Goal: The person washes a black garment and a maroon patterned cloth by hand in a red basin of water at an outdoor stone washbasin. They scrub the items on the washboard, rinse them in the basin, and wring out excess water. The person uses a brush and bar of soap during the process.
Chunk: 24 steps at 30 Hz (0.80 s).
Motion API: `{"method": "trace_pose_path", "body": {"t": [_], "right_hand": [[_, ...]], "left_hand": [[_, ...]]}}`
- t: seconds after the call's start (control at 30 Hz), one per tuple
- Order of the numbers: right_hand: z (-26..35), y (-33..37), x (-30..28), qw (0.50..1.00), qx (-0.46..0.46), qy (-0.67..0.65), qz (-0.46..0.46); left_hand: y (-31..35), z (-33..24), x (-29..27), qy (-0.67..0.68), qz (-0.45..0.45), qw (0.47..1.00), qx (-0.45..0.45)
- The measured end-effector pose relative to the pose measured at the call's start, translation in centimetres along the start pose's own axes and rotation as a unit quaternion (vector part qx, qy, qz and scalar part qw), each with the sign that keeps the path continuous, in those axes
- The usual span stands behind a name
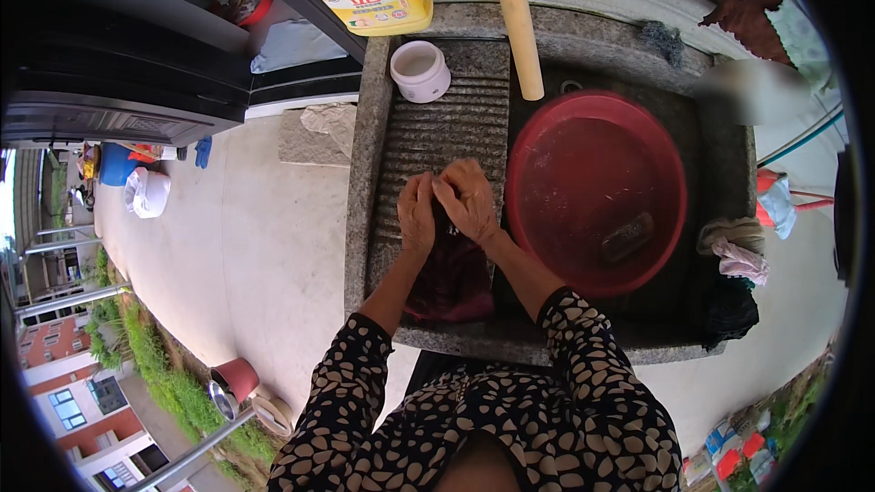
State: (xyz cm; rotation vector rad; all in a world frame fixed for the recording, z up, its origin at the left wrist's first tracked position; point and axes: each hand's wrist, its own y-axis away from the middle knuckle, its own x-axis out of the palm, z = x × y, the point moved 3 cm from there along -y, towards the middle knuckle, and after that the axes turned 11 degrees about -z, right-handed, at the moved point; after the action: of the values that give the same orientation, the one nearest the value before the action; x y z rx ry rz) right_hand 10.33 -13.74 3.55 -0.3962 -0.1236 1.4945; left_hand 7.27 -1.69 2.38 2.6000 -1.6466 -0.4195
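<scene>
Over the ridged stone washboard of a sink, both my hands are close together on a dark maroon wet cloth. The cloth hangs from my fingers and spreads down the board toward me. My left hand is closed on its upper edge, fingers bent. Beside it, almost touching, my right hand pinches the same edge. A few whitish specks show on the cloth below my right hand. Right of my right forearm stands a red basin of water, with an oblong brownish object in it, kind unclear.
A white round tub sits on the washboard's far end, near a yellow detergent jug. A thick yellowish pole reaches down to the basin. Cloths lie on the sink's right rim. A dark door stands at left.
</scene>
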Motion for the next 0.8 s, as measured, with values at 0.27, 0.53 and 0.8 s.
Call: {"method": "trace_pose_path", "body": {"t": [0.27,0.53,0.8], "right_hand": [[-3.5,-4.3,1.0,0.928,-0.139,0.343,-0.031],[-0.4,5.6,0.2,0.972,0.076,0.208,-0.083],[-3.2,-2.9,1.4,0.876,0.026,0.457,-0.154]], "left_hand": [[-5.4,-0.2,3.1,-0.472,-0.054,0.786,0.395],[-0.3,1.9,-0.2,-0.101,0.08,0.984,0.123],[-6.5,-1.3,4.2,-0.369,-0.056,0.806,0.459]]}}
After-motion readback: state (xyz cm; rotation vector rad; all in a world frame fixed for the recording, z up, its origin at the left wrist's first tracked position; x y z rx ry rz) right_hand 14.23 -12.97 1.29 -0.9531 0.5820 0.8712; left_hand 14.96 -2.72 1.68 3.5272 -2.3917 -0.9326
